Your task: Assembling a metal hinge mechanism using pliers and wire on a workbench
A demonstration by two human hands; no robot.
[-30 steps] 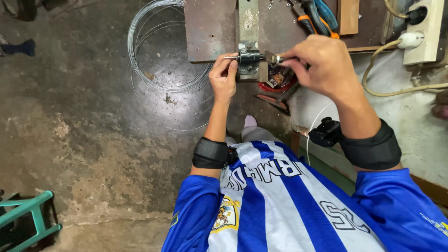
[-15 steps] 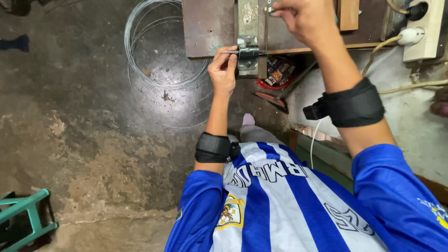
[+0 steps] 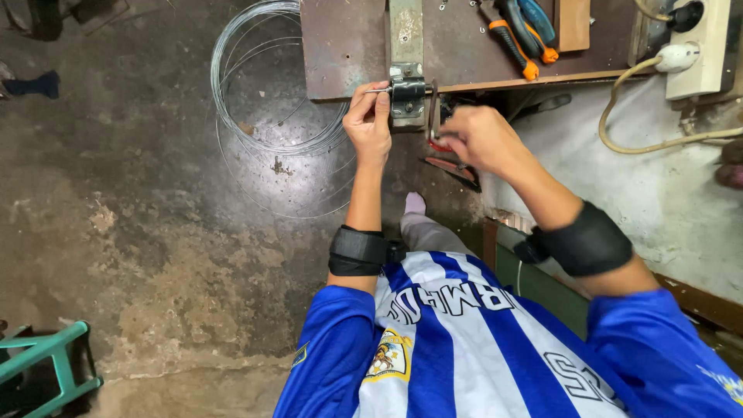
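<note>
So the big change from half a second back: the right hand (image 3: 480,139) is no longer up over the table (image 3: 348,46), it's been brought down to the crank-like handle (image 3: 433,112) on the right side of the small metal jig (image 3: 408,97) bolted at the table edge. The fingers are curled round that handle, so it's held closed on it, though the exact contact is partly hidden by the knuckles. The left hand (image 3: 369,120) is kept where it was, pinched narrow on the end of a thin steel wire (image 3: 377,90) that's being fed into the jig from the left. The wire seems to come off the loose coil (image 3: 263,93) lying on the concrete floor below, but the run between can't be traced for certain. Judging from that, the wire looks seated and the cranking part is probably what's being set up. Orange-handled pliers (image 3: 511,42) are left on the table, well apart, and a white power strip (image 3: 696,50) is mounted to the right.
</note>
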